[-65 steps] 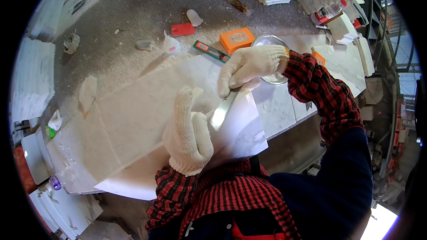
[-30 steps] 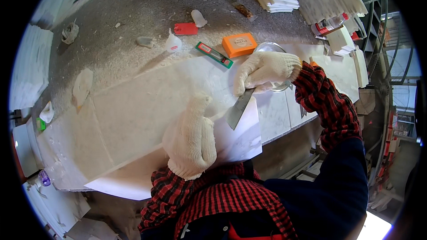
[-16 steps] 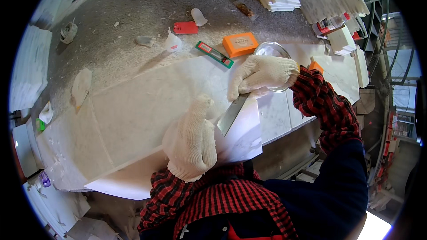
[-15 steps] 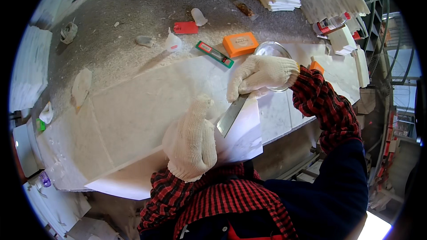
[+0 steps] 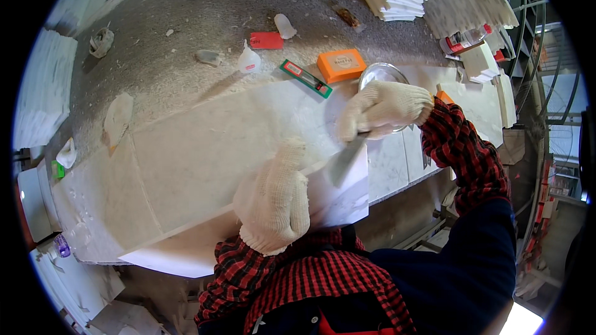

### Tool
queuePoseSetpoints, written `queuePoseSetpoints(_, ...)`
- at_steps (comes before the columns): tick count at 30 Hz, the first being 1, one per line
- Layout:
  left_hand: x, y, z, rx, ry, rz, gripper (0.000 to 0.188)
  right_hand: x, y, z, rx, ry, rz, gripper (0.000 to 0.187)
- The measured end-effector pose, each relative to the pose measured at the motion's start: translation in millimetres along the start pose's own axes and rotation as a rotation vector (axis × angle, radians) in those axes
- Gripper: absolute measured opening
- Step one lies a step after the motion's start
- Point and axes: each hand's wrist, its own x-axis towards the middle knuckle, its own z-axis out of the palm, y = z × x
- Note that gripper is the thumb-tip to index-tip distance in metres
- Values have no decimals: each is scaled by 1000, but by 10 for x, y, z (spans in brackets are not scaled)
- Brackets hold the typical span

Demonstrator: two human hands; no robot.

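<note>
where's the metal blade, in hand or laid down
In hand: the gloved right hand grips the metal blade by its upper end. Blur hides whether it touches the white slab.

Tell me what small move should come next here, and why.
I'd probably steady the flat metal blade against the edge of the marbled slab: the right hand grips the blade, which looks blurred and overlaps that edge in view, though contact is unclear, and the left hand is at the same slab.

We grip a scraper in our right hand, its blade slanting toward seven o'clock. At eight o'clock from there, our left hand touches a marbled slab.
</note>
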Motion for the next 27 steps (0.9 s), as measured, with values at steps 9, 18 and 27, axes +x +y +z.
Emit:
queuePoseSetpoints(9,53,28,29,76,13,-17,44,-755,732,-289,316,541,-232,37)
queuePoseSetpoints(18,82,-10,103,137,48,-47,42,-707,1046,379,-485,1042,-63,42)
queuePoseSetpoints(27,59,-167,184,145,95,-38,41,-584,765,632,-1485,1142,197,29)
